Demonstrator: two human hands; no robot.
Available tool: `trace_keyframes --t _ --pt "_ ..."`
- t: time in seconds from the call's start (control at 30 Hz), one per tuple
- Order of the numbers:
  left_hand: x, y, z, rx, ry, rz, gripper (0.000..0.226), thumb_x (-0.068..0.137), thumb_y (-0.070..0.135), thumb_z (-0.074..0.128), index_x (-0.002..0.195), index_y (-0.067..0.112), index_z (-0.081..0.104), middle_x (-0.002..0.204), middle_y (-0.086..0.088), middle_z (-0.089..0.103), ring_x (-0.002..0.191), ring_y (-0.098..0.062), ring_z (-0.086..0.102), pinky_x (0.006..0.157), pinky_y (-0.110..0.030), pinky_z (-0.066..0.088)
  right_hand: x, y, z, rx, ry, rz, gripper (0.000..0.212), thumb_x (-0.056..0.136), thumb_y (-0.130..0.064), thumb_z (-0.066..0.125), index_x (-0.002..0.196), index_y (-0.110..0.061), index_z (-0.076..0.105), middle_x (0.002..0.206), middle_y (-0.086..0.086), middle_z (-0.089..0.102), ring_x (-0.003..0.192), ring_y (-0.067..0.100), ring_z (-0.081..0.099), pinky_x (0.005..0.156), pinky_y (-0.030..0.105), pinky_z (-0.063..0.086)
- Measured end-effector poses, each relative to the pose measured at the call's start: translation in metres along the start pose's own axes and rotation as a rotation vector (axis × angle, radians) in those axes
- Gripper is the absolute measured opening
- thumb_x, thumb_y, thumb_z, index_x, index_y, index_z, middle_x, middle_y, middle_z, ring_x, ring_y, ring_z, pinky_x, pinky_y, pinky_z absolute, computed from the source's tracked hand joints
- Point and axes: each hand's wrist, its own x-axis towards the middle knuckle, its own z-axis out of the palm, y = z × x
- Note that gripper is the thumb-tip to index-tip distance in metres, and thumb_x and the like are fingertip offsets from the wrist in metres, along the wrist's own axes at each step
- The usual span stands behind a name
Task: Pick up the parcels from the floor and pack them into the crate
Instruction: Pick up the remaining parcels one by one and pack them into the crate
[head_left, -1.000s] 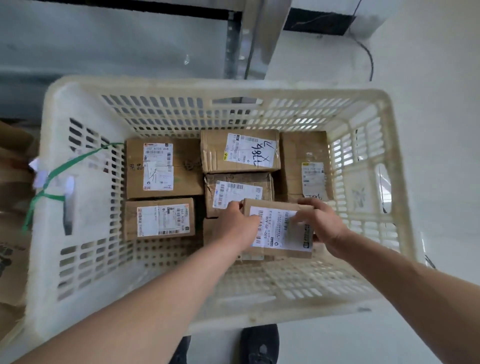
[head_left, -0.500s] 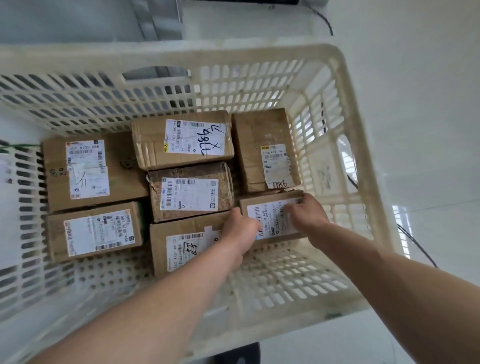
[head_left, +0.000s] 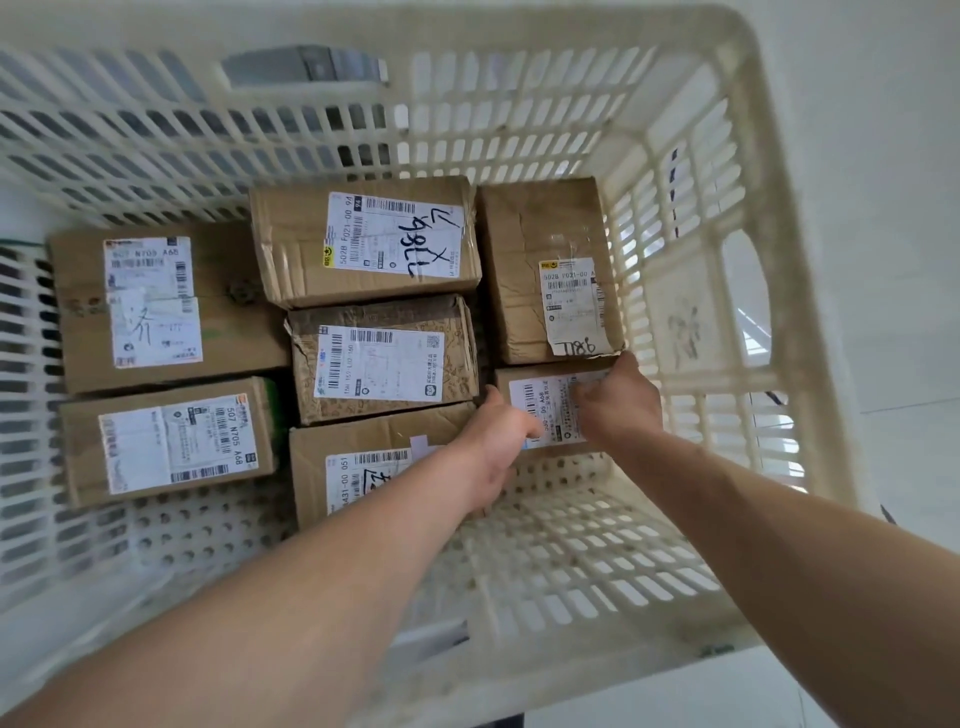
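A white slatted plastic crate (head_left: 727, 322) holds several brown cardboard parcels with white shipping labels. A small labelled parcel (head_left: 543, 397) lies on the crate floor at the right, just in front of a taller parcel (head_left: 540, 244). My left hand (head_left: 496, 441) grips its left edge, wedged between it and the neighbouring parcel (head_left: 363, 467). My right hand (head_left: 618, 410) holds its right end, fingers curled over the label. Both forearms reach in over the near rim.
Other parcels fill the back and left of the crate (head_left: 363, 239) (head_left: 384, 358) (head_left: 156, 306) (head_left: 166, 441). Perforated crate floor (head_left: 571, 545) shows bare in front of the parcels. White floor (head_left: 909, 312) lies beyond the right wall.
Both hands have lowered the small parcel from above the middle down to the crate floor at the right, against the tall parcel. The camera has moved closer and rightward.
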Motion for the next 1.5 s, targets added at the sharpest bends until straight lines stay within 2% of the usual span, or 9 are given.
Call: trace_keyframes --t 0.2,0.43,0.6,0.7,0.77,1.1,1.27,1.4,1.5 --pt "-0.028 0.006 -0.004 -0.003 -0.024 0.016 0.103 0.073 0.007 0.058 0.159 0.022 0.003 0.155 -0.009 0.038 0.137 -0.031 0.039 0.114 -0.054 0.032 -0.023 -0.011 -0.016 -0.077 0.022 -0.075 0.04 0.094 -0.015 0.055 0.133 -0.01 0.047 0.125 0.013 0.06 0.114 0.034 0.058 0.089 0.04 0.05" --pt "-0.111 0.021 -0.027 -0.048 -0.074 0.07 0.042 0.095 -0.006 0.043 0.126 0.019 0.055 0.123 0.006 0.056 0.143 -0.025 0.031 0.118 -0.054 0.018 -0.078 -0.039 -0.072 -0.062 0.027 -0.114 0.035 0.098 -0.016 0.052 0.132 -0.01 0.055 0.122 0.01 0.065 0.1 0.03 0.063 0.078 0.04 0.056" --pt "-0.207 0.032 -0.079 -0.054 0.053 0.168 0.043 0.097 0.007 0.051 0.139 0.018 0.05 0.14 0.005 0.048 0.124 -0.018 0.046 0.11 -0.046 0.031 -0.149 -0.083 -0.097 0.005 -0.056 -0.178 0.046 0.104 -0.025 0.055 0.147 -0.011 0.049 0.127 0.008 0.066 0.073 0.008 0.061 0.047 0.019 0.045" --pt "-0.269 0.038 -0.118 -0.09 0.114 0.213 0.035 0.1 0.018 0.053 0.135 0.022 0.054 0.133 0.003 0.056 0.117 -0.011 0.051 0.111 -0.05 0.033 -0.199 -0.119 -0.112 -0.024 -0.062 -0.272 0.057 0.103 -0.036 0.055 0.152 -0.009 0.044 0.151 0.013 0.053 0.111 0.026 0.066 0.089 0.035 0.057" --pt "-0.311 0.04 -0.145 -0.134 0.167 0.241 0.042 0.099 0.024 0.055 0.141 0.021 0.05 0.133 0.0 0.055 0.131 -0.018 0.045 0.109 -0.049 0.035 -0.232 -0.144 -0.121 -0.048 -0.073 -0.321 0.057 0.103 -0.039 0.053 0.15 -0.007 0.047 0.148 0.017 0.055 0.132 0.034 0.054 0.106 0.041 0.044" --pt "-0.501 0.003 -0.272 -0.299 0.449 0.366 0.02 0.087 0.047 0.059 0.099 0.031 0.062 0.108 0.011 0.064 0.11 -0.012 0.054 0.077 -0.028 0.041 -0.4 -0.272 -0.122 -0.056 -0.238 -0.555 0.041 0.106 -0.043 0.044 0.107 -0.007 0.064 0.085 0.005 0.067 0.09 0.026 0.059 0.064 0.023 0.037" --pt "-0.575 -0.049 -0.328 -0.35 0.631 0.366 0.052 0.088 0.059 0.054 0.129 0.026 0.057 0.132 0.004 0.059 0.12 -0.014 0.05 0.104 -0.045 0.04 -0.477 -0.311 -0.095 -0.127 -0.342 -0.736 0.047 0.107 -0.04 0.042 0.129 -0.006 0.066 0.126 0.014 0.069 0.118 0.032 0.06 0.089 0.031 0.042" --pt "-0.62 -0.102 -0.365 -0.42 0.734 0.359 0.06 0.093 0.058 0.05 0.14 0.021 0.053 0.138 0.0 0.057 0.127 -0.018 0.048 0.101 -0.043 0.038 -0.528 -0.33 -0.072 -0.201 -0.377 -0.829 0.035 0.108 -0.038 0.041 0.093 -0.018 0.064 0.089 0.004 0.063 0.094 0.027 0.056 0.073 0.03 0.041" --pt "-0.638 -0.136 -0.396 -0.451 0.777 0.359 0.057 0.098 0.054 0.045 0.142 0.019 0.05 0.144 -0.002 0.054 0.134 -0.023 0.045 0.098 -0.044 0.036 -0.557 -0.343 -0.049 -0.247 -0.377 -0.861 0.049 0.108 -0.037 0.04 0.099 0.005 0.063 0.087 0.018 0.065 0.089 0.037 0.059 0.079 0.04 0.047"
